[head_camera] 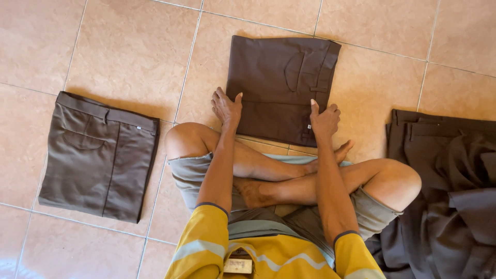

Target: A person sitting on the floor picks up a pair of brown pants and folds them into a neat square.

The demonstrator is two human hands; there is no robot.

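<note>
A dark brown pair of trousers (276, 77), folded into a square, lies on the tiled floor in front of my crossed legs. My left hand (226, 107) rests with fingers spread on its near left edge. On the near right edge my right hand (324, 120) presses down, index finger pointing up and the other fingers curled. Neither hand grips the cloth.
A second folded pair of trousers (98, 157), greyer brown, lies to my left. A loose heap of dark brown garments (449, 191) sits at my right, touching my knee. Bare beige tiles (134, 51) surround everything.
</note>
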